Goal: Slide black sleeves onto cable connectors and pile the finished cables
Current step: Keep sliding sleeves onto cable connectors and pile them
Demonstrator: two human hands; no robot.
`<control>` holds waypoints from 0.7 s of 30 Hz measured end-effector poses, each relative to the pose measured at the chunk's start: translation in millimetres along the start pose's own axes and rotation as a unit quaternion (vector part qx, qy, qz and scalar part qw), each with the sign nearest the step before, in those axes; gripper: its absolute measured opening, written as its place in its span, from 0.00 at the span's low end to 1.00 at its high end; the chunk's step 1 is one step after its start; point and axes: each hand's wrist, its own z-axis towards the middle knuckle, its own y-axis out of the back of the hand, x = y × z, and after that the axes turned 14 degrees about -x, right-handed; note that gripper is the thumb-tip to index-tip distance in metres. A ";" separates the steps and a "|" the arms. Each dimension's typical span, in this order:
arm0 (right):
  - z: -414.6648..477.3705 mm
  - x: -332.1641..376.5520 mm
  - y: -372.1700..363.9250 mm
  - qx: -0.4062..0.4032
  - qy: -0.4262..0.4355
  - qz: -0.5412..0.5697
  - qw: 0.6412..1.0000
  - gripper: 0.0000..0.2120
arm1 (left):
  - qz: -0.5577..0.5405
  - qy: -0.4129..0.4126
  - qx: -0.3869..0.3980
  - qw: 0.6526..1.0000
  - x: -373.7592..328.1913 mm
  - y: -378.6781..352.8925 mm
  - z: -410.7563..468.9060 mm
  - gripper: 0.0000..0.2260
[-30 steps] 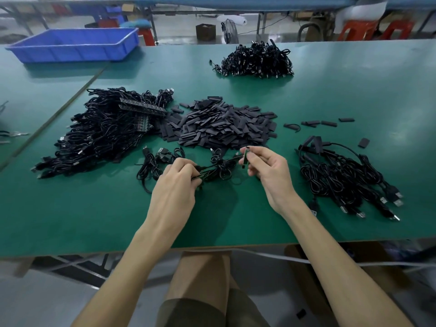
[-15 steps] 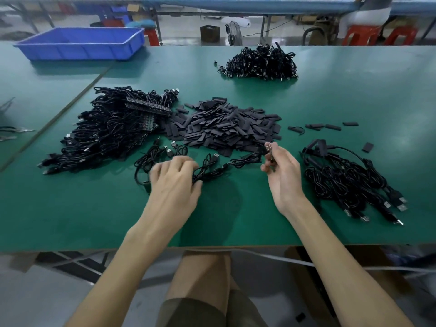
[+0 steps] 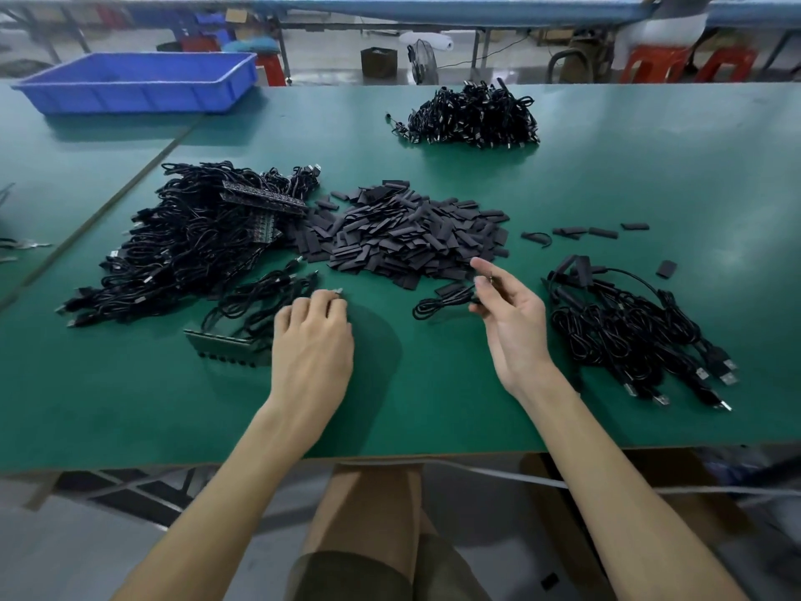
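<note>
Hands just split apart. Right hand [image 3: 513,314] now pinches one cable [image 3: 437,303] right by the sleeve pile [image 3: 403,232], so sleeve's next I guess. Left hand [image 3: 312,340] sits curled beside the loose cables [image 3: 255,301], can't tell if it's gripping.

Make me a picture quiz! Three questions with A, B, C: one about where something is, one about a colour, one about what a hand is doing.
1. Where is the blue tray? A) close in front of the person B) far back on the left C) on the person's lap
2. What colour is the table top? A) green B) red C) white
3. What is the right hand doing? A) lying flat and empty B) gripping a hammer C) pinching a thin black cable

Answers: 1 B, it sits far off left. 2 A, the bare top is green. 3 C, thumb and fingers close on the cable.
</note>
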 end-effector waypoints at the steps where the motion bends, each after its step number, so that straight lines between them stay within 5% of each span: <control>1: -0.4 -0.3 -0.7 -0.001 0.002 0.005 1.000 0.14 | 0.009 0.017 0.004 1.000 1.3 -0.4 0.2 0.13; 4: -2.3 2.0 -1.8 0.008 0.019 -0.004 1.000 0.15 | -0.026 0.035 -0.004 0.999 -2.3 -2.2 3.2 0.12; 10: -4.7 4.7 -1.5 0.053 0.046 -0.032 0.997 0.08 | -0.323 0.054 0.043 0.944 -33.2 1.0 20.0 0.15; 15: -5.6 5.3 0.2 0.085 0.041 -0.035 0.995 0.06 | -0.359 0.031 0.069 0.930 -57.7 -10.3 24.3 0.18; 21: -7.3 6.0 -1.4 0.082 0.036 -0.026 0.996 0.08 | -0.398 0.063 0.043 0.914 -62.4 -20.3 19.9 0.09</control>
